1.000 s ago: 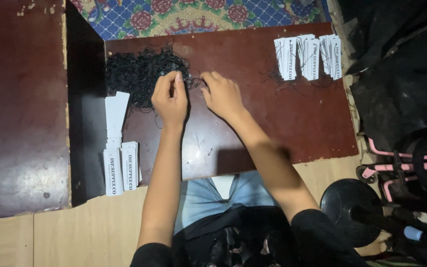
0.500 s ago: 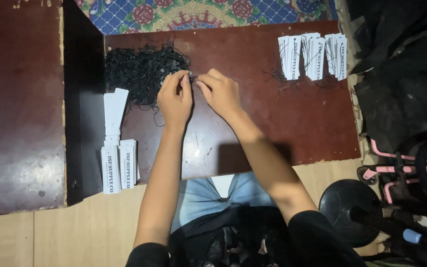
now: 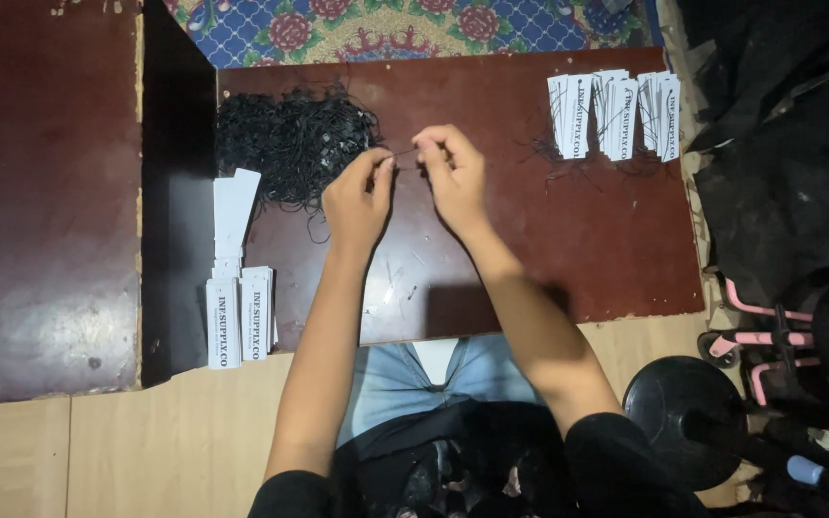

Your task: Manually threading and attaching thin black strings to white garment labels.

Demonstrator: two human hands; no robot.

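A person is sitting at a dark red-brown board (image 3: 568, 259) and looking down at both bare hands, which are meeting over its middle. The left hand (image 3: 357, 197) and the right hand (image 3: 453, 173) are held close together, fingertips nearly touching. Between them they are pinching a thin black string (image 3: 403, 151), each hand clamped on one end of it with thumb and forefinger. The string is stretched short and hangs just above the board, not resting on it.

Just to the left of the hands, a loose tangled heap of black strings (image 3: 290, 144) is lying on the board, and the left hand's knuckles are sitting beside its edge. At the board's left edge, a stack of white paper tags (image 3: 237, 307) is lying in a line, some overlapping. At the far right corner, well apart from the hands, another group of white tags (image 3: 616, 113) is lying side by side with black strings trailing from them.

A patterned blue rug (image 3: 414, 24) is showing beyond the board. A black round base (image 3: 674, 403) is standing on the pale floor at the person's right.
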